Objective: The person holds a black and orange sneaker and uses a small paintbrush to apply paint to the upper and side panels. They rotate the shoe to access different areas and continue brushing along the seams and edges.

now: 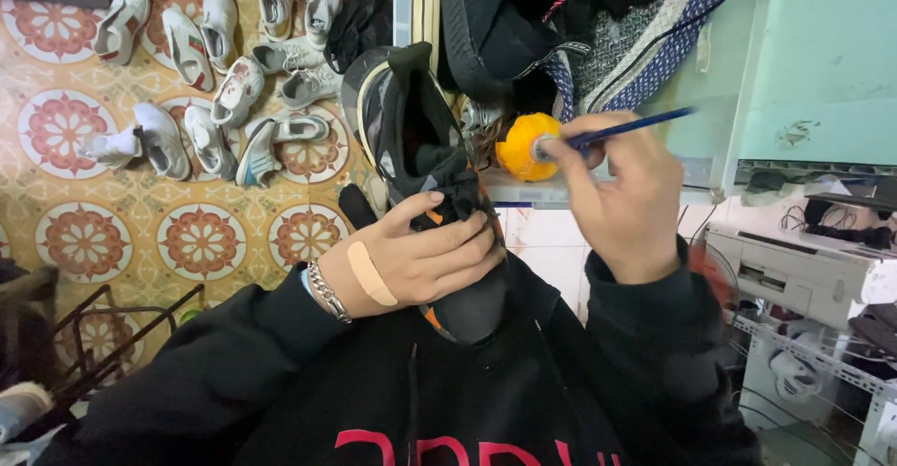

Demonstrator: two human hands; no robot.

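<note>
Floor (pixel 140 214): patterned tile, upper left of view, with a loose scatter of white sneakers (pixel 215 73) well apart from my hands

Work item: a black high-top shoe (pixel 420 148) with grey panels and small orange accents, held up in front of my chest, collar opening tipped away toward the top of frame, toe end down toward my black sweatshirt (pixel 448 401)

Handling judgement: the shoe looks light and soft in the upper, stiffer at the sole, so it should flex under a squeeze but not slip; textile surface gives good friction. Best hold appears to be around the mid-foot and lace area, where it is gripped now

Left hand (pixel 420 260): wrapped across the shoe's mid-section, fingers curled over the tongue and laces, thumb side hidden under the shoe. A plaster sits on the back of the hand, a metal bracelet (pixel 329 290) at the wrist

Right hand (pixel 621 190): pinched closed on a thin blue brush (pixel 635 127), handle running up and right

Yellow-orange round jar (pixel 525 145): just beside the shoe, on a ledge; the brush tip meets it. Small, likely light, easy to tip. I cannot tell what it contains
</note>
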